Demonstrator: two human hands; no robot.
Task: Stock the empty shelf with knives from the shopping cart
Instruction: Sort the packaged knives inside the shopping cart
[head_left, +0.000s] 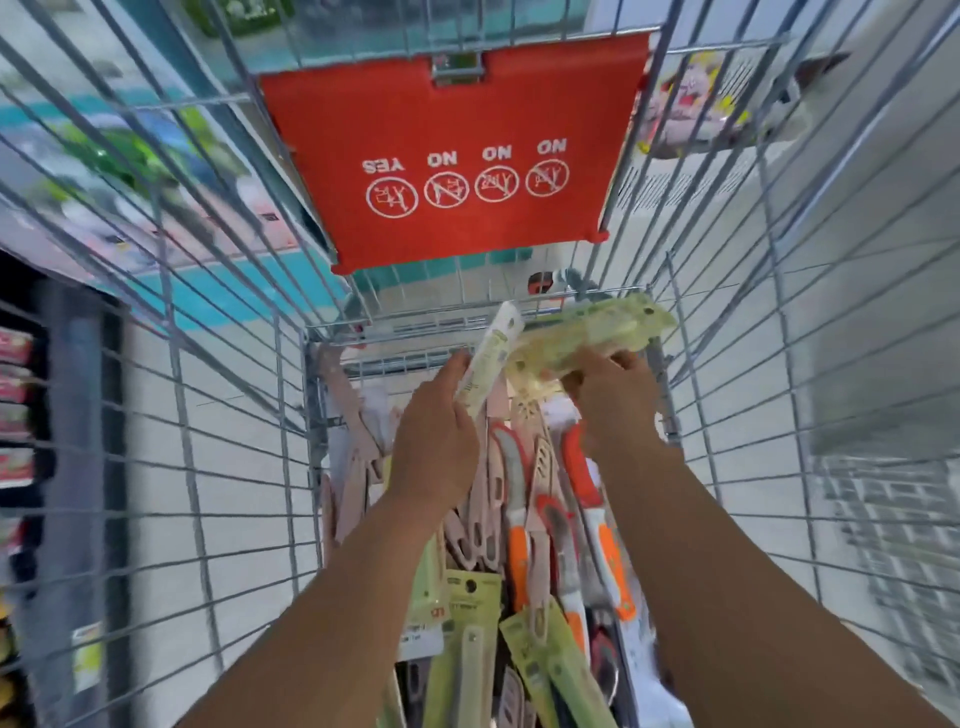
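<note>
Curled round one pale green packaged knife (488, 358), the left hand (434, 447); gripping a small bundle of green knife packs (587, 340), the right hand (610, 400). Gathering step, apparently: next, lifting both clear toward the shelf, unseen here. Below, in the wire shopping cart (234, 457): piled orange-handled knives (519, 540), pink ones (358, 447), more green packs (540, 654).

Red plastic child-seat flap (457, 150) on the wire shopping cart (218, 415) carries white print, upside down from the head view: "YES" once and "NO" three times, each over a round pictogram; print on the pale green knife packaging cards (470, 597) too blurred to read.
</note>
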